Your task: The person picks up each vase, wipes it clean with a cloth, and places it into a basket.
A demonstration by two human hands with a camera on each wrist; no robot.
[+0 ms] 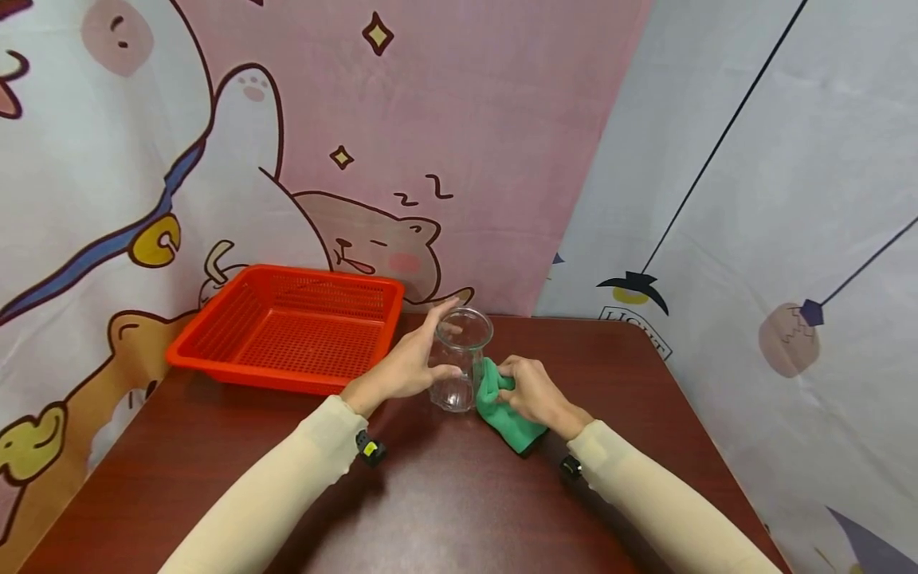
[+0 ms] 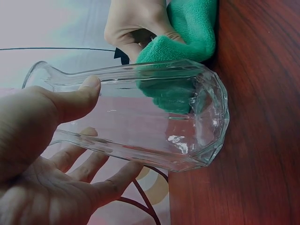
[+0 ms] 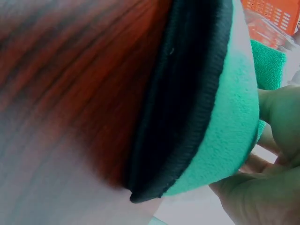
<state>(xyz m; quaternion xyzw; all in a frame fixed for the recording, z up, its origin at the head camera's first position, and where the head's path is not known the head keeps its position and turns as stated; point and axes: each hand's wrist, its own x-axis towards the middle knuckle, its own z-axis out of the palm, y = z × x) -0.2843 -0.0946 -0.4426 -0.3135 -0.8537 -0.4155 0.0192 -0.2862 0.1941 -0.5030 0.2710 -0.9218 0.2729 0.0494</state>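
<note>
Glass jar (image 1: 461, 360) stands upright on the table (image 1: 445, 494), just right of the red basket (image 1: 287, 331). Left hand (image 1: 409, 367) cups its left side, fingers loosely curved around it; right hand (image 1: 531, 391) clutches a green cloth (image 1: 502, 414) against its right wall.

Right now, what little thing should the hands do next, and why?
Probably slide the green cloth up the glass jar's side: the right hand presses it low against the wall, while the left hand steadies the jar upright.
</note>
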